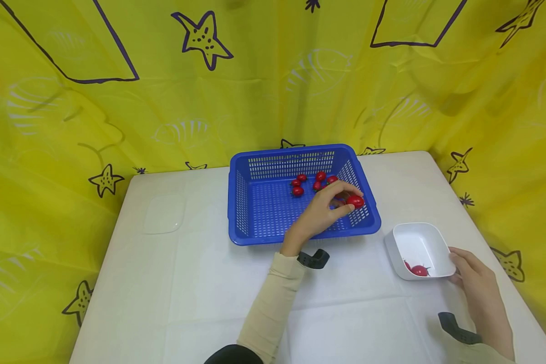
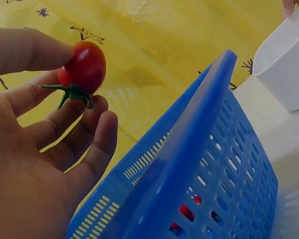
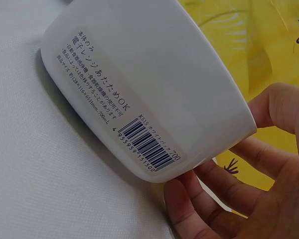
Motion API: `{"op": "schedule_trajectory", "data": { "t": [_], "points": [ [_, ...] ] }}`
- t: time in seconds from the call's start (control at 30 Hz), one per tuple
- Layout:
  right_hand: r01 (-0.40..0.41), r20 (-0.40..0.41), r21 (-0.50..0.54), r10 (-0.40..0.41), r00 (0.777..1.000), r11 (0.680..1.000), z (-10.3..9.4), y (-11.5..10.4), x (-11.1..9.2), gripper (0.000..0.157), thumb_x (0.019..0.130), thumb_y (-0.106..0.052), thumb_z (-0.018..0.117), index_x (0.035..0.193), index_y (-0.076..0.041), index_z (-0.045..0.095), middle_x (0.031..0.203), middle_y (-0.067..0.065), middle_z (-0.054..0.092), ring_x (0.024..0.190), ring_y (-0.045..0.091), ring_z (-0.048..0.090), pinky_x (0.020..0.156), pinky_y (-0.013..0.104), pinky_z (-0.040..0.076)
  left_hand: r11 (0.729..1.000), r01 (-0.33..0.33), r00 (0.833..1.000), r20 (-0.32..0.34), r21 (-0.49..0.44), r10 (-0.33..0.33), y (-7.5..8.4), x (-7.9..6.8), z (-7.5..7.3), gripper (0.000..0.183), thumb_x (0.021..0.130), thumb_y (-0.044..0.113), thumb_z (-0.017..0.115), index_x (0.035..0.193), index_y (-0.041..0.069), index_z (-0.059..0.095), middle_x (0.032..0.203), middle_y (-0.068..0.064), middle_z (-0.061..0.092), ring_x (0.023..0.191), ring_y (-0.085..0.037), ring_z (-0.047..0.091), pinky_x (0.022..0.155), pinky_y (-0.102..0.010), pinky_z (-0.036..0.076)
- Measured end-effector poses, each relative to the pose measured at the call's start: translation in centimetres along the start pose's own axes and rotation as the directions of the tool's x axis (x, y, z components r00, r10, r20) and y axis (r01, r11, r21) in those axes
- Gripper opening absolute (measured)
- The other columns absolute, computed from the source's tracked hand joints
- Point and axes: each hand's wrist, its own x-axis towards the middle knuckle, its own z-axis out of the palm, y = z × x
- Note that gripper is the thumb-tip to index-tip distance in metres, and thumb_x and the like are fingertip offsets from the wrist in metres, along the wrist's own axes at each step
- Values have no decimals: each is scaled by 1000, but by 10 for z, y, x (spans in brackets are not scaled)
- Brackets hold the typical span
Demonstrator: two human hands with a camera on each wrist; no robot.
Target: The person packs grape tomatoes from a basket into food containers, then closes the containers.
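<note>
My left hand (image 1: 320,210) pinches a cherry tomato (image 2: 84,67) with a green stem between thumb and fingers, above the right side of a blue basket (image 1: 261,240). Inside that basket lie several more cherry tomatoes (image 1: 298,191), some partly hidden behind the hand. To the right, my right hand (image 1: 480,288) grips the right corner of a white square container (image 1: 423,242), thumb at its rim and fingers against its side. Red cherry tomatoes (image 1: 420,270) lie in the container's near part. A printed label with a barcode (image 3: 147,144) shows on the container's outer wall.
A clear, flat square lid (image 1: 164,215) lies on the left of the white-covered table (image 1: 200,303). Yellow patterned curtain (image 1: 255,101) hangs close behind the basket and along both sides. The basket's raised rim stands between the left hand and the white container.
</note>
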Motion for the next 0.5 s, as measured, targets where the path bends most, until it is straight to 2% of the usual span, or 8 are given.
{"op": "schedule_trajectory", "data": {
  "t": [0.17, 0.4, 0.5],
  "points": [
    [7, 2, 5, -7, 1000, 1000, 0, 1, 0, 70, 108, -57, 35, 164, -15, 32, 175, 12, 19, 124, 0, 39, 96, 11, 53, 1000, -31, 999, 17, -3, 31, 1, -1, 3, 30, 101, 13, 67, 130, 14, 65, 128, -2, 65, 113, -5, 57, 98, -18, 53],
    [30, -12, 28, -30, 999, 999, 2, 3, -1, 66, 108, -55, 37, 163, -18, 36, 174, 7, 23, 122, -4, 40, 85, 5, 52, 999, -39, 998, 46, 32, 38, 8, -2, 8, 31, 99, 11, 71, 130, 14, 66, 126, -1, 64, 112, -4, 57, 99, -22, 55],
    [19, -12, 24, -19, 1000, 1000, 2, 2, 0, 67, 108, -56, 36, 164, -18, 34, 175, 8, 22, 125, 1, 41, 90, 7, 52, 998, -35, 997, 67, 45, 32, 12, -1, 11, 34, 98, 11, 72, 131, 13, 65, 127, -3, 63, 113, -4, 56, 99, -19, 54]
  ]
}}
